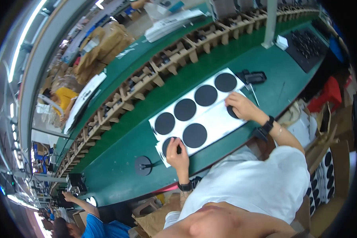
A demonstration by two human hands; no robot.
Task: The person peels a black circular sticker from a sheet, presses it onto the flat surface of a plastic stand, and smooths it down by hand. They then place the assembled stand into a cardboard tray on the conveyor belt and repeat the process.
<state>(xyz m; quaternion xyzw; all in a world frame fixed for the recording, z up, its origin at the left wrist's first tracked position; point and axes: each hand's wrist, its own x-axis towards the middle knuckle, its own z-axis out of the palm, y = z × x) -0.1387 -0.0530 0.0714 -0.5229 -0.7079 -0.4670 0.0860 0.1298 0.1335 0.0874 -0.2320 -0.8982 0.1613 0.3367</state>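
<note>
On the green bench lies a white sheet [215, 122] bearing two rows of black round pads, such as the pad [194, 135] in its near row. My left hand [177, 156] is over the near-left corner, its fingers curled together above a black pad [167, 146] that it partly covers. Something dark shows between thumb and fingers; whether it is held cannot be made out. At the sheet's right end, my right hand [244, 107] has its fingers bent down at the edge of another black pad [231, 112], mostly hidden beneath the hand.
Left of the sheet stands a round black base with a short stem [143, 165]. A black device [253, 77] sits beyond its right end. A divided cardboard rack [172, 59] runs along the far side. Black small parts [307, 43] lie far right. A co-worker in blue [93, 224] is at lower left.
</note>
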